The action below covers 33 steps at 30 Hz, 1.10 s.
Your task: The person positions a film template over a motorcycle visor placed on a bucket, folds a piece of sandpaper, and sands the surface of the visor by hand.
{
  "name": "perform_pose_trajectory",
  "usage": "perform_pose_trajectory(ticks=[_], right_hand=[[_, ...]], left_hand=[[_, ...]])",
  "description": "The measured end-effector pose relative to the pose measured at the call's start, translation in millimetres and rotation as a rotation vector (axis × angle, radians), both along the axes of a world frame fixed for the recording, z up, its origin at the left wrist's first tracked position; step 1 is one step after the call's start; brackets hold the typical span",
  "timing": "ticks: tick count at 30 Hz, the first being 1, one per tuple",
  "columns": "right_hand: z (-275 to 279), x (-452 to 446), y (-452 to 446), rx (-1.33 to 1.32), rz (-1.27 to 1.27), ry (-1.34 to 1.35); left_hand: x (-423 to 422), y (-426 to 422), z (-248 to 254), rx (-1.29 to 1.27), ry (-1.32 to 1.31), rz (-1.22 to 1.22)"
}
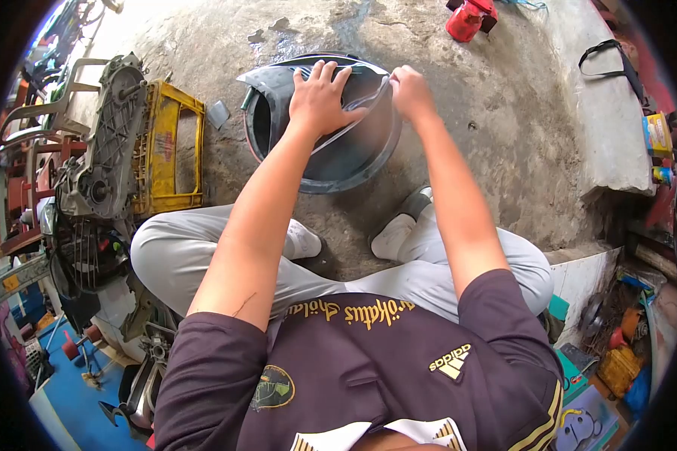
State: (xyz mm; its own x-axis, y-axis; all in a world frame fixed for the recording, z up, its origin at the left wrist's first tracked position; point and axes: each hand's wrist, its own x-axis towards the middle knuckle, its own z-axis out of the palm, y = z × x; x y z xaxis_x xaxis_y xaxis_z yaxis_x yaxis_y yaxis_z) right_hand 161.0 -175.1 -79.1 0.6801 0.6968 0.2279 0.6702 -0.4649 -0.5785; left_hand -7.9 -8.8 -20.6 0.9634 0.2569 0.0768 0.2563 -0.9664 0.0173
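Dark shirt nearest you. Grey panel lies across the basin; your left hand spreads open on it, your right hand pinches its edge. Judged light, stiffish, slippery if wet; grip opposite ends.

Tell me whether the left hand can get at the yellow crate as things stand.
Probably yes: the left hand would have to leave the dark part it lies over, but between the basin and the yellow crate only floor and a small flat piece show.
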Motion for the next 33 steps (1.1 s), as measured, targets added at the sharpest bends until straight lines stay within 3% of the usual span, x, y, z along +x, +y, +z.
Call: perform_pose_trajectory(ticks=[8,22,30,33], right_hand=[[-4,-12,3,-0.047,-0.079,-0.077],[-16,1,13,0.090,-0.113,-0.156],[-16,-17,0,0.129,-0.077,-0.095],[-11,-2,6,0.032,-0.074,-0.124]], left_hand=[[-1,-1,2,-0.019,0.002,-0.003],[0,4,-4,-0.036,-0.023,-0.020],[-2,5,-1,-0.032,-0.012,-0.013],[-4,5,-3,-0.040,-0.027,-0.016]])
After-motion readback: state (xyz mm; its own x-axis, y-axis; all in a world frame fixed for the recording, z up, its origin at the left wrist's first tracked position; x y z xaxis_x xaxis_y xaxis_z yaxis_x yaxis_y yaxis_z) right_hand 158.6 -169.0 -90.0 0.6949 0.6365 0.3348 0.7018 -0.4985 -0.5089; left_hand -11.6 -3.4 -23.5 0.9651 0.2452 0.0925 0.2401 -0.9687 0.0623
